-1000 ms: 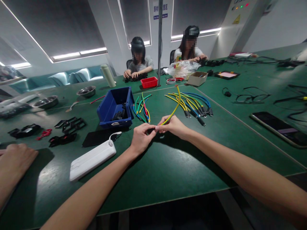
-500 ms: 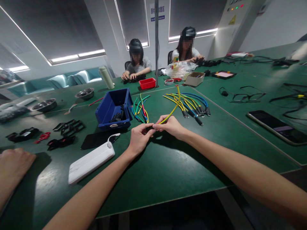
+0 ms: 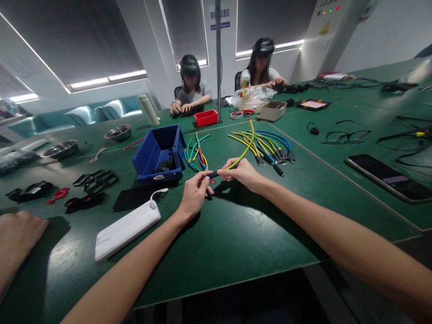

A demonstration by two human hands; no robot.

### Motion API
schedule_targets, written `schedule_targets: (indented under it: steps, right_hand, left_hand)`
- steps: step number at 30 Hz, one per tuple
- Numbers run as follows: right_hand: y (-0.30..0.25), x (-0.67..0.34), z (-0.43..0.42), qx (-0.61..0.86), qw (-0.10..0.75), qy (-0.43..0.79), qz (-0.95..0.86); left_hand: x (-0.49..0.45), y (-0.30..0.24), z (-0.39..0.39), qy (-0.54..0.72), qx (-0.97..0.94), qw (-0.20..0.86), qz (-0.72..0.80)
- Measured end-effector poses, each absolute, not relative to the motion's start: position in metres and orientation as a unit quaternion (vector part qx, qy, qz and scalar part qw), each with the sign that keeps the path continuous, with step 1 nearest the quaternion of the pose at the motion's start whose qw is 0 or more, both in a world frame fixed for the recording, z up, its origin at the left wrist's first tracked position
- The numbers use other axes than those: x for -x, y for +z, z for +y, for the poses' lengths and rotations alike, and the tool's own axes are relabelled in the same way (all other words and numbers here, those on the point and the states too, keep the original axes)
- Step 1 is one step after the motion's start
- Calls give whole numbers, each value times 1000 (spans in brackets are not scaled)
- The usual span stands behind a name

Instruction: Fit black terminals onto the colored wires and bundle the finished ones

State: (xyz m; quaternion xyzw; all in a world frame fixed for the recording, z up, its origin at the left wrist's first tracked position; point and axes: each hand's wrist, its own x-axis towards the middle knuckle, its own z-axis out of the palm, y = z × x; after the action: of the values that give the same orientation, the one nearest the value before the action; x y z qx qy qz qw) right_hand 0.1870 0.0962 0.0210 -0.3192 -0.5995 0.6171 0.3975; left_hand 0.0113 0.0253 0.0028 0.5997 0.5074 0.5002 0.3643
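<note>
One yellow cable (image 3: 248, 146), held above the counter (image 3: 236, 234): right hand (image 3: 241, 171) pinches it, left hand (image 3: 195, 191) pinches its black tip (image 3: 213, 174); blue bin (image 3: 158, 153), coloured cable bundle (image 3: 270, 145) and white power bank (image 3: 126, 229) lie near.

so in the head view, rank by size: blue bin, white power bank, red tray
1. blue bin
2. white power bank, close behind, though nearer the camera
3. red tray, far off

Wall sign (image 3: 219, 20): characters illegible. Yellow warning triangle (image 3: 324, 28) on cabinet (image 3: 315, 51).
</note>
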Motion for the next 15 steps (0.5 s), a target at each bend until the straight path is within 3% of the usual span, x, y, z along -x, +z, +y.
schedule_targets:
  steps: [15]
  right_hand:
    - [21,-189,96,331,375,608,-616]
  left_hand:
    - [-9,2,23,495,-632,316,505]
